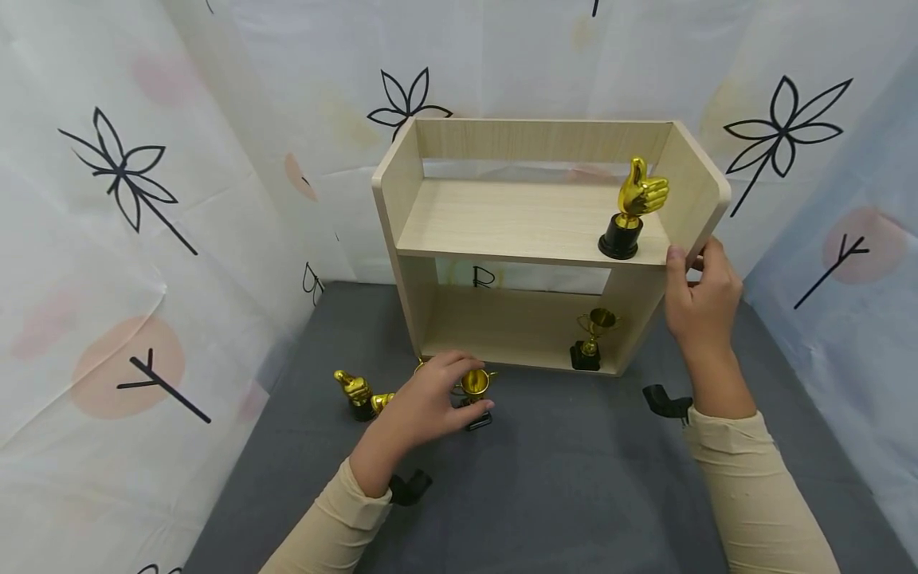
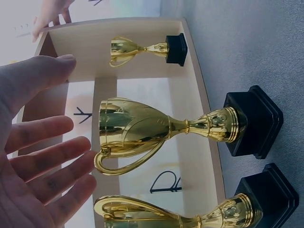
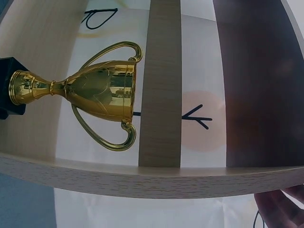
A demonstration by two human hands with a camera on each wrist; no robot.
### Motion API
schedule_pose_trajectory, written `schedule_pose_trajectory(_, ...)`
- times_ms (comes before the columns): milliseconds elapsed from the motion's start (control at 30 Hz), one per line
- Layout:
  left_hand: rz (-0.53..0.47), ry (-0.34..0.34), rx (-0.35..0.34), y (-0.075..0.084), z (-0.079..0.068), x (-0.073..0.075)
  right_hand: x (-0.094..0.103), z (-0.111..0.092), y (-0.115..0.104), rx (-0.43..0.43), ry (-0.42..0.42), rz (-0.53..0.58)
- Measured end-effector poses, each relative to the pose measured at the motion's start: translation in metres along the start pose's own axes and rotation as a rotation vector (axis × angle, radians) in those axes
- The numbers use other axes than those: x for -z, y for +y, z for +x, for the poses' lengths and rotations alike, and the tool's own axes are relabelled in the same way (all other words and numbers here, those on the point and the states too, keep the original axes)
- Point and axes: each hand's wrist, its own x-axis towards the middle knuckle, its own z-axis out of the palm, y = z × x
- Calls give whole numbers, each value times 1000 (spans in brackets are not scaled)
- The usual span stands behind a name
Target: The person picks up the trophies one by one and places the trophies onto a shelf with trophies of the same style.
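My left hand [image 1: 437, 399] reaches over the table beside a gold trophy cup [image 1: 475, 384] on a black base. In the left wrist view its fingers [image 2: 52, 156] are spread and relaxed near the rim of that cup, with nothing held. A second trophy cup [image 2: 142, 218] stands close by, mostly hidden by the hand in the head view. My right hand [image 1: 706, 295] grips the right side panel of a pale wooden shelf [image 1: 502, 215], thumb at its front edge. On the lower level is another trophy cup [image 1: 595, 327]; a gold thumbs-up trophy [image 1: 634, 207] stands above it.
Left of my left hand, another thumbs-up trophy [image 1: 356, 391] is on the grey tabletop [image 1: 559, 470], next to a further gold piece [image 1: 382, 401] partly hidden by that hand. Patterned cloth [image 1: 215, 239] hangs behind and at both sides.
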Motion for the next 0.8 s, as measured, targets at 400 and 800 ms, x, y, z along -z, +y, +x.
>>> schedule_pose_trajectory(400, -7, -35, 20, 3, 3, -5, -3, 1, 3, 0, 21, -2)
schedule_pose_trajectory(800, 25, -33, 64, 2, 3, -10, -4, 0, 6, -10, 44, 1)
